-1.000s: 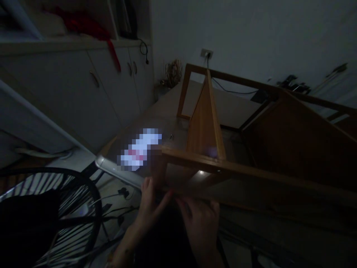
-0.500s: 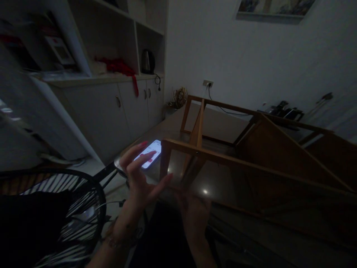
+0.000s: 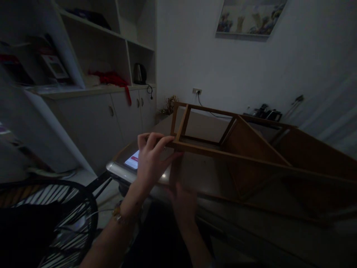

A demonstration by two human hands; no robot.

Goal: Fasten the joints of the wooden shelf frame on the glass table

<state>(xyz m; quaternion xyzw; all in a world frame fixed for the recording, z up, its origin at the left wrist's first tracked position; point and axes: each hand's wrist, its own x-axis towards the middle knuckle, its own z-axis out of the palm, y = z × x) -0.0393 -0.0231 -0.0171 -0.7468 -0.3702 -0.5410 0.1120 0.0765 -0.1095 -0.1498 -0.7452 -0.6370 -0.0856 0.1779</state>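
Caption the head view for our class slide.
Left grip on a wooden shelf frame, right grip lower, lit smartphone nearby.

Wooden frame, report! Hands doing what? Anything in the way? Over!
Left hand gripping wooden frame, near rail. Right hand lower, grip unclear. Lit phone partly behind left hand, perhaps in the way.
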